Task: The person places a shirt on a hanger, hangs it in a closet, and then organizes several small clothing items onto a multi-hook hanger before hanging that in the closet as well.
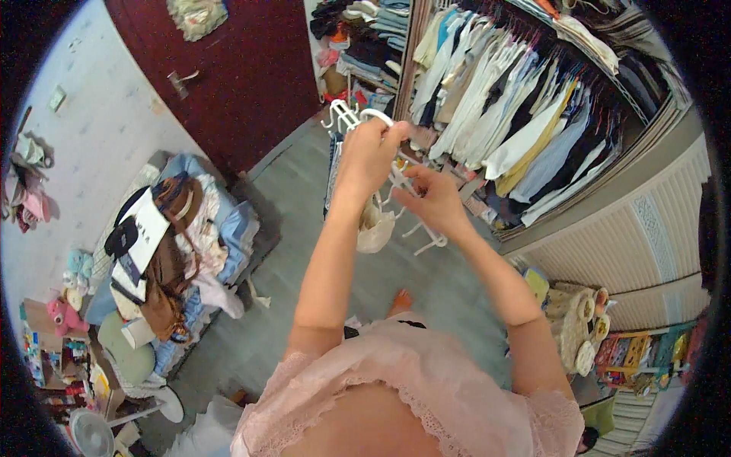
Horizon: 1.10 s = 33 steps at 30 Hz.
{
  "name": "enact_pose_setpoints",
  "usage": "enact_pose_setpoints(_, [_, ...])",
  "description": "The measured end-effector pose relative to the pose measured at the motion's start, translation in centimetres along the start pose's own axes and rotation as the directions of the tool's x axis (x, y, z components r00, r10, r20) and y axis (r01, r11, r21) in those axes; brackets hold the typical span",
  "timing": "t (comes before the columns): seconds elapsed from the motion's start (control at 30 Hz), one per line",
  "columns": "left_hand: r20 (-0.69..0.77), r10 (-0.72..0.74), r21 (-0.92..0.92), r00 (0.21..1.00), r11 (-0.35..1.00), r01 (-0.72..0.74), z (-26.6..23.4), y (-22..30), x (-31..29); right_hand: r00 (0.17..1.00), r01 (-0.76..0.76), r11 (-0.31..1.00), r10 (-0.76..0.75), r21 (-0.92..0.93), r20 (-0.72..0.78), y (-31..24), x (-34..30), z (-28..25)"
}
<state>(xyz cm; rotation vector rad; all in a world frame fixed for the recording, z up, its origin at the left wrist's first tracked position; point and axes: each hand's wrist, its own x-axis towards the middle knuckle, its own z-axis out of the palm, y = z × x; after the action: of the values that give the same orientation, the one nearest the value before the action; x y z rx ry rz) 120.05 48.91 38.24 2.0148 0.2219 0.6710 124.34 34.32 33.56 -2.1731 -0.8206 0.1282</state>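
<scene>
A white multi-hook hanger [346, 114] is held up in front of me, its curved hook at the top and its arms spreading down to the right. My left hand [367, 158] is closed round its upper part. Lower down on the right, my right hand [438, 199] has its bent fingers closed on the hanger's bar, though the fingertips are partly hidden. A cream cloth piece [375, 228] hangs from the hanger below my hands. Something dark and narrow [333, 164] hangs on its left side, mostly behind my left wrist.
An open wardrobe [495, 99] full of hung clothes stands ahead on the right. On the left a heap of clothes [179, 244] lies on a piece of furniture. Beyond is a dark red door [228, 76]. A white fan [91, 430] stands lower left, and a patterned covered table [571, 324] lower right.
</scene>
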Motion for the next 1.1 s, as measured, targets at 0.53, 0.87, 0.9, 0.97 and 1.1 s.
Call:
enact_pose_setpoints(0.53, [0.035,0.037,-0.145,0.999,0.989,-0.032,11.2,-7.0,23.8,0.999,0.029,0.953,-0.037,0.301,0.021,11.1,26.0,-10.8])
enact_pose_setpoints(0.87, [0.377,0.198,-0.383,0.905,0.923,-0.042,12.8,-12.6,40.5,0.951,0.139,0.989,-0.149,-0.056,-0.271,21.2,51.4,-19.5])
enact_pose_setpoints(0.9, [0.384,0.195,-0.445,0.903,0.895,-0.004,13.0,-13.0,41.4,0.951,0.133,0.99,-0.142,-0.053,-0.275,22.0,53.0,-19.9])
enact_pose_setpoints(0.97, [0.399,0.164,-0.49,0.902,0.87,0.058,13.2,-13.0,42.8,0.928,0.169,0.982,-0.189,-0.09,-0.32,23.8,56.1,-21.4])
enact_pose_setpoints(1.1, [0.365,0.109,-0.547,0.925,0.829,0.119,13.0,-13.7,45.8,0.823,0.159,0.879,-0.37,-0.45,-0.431,23.4,63.8,-23.5])
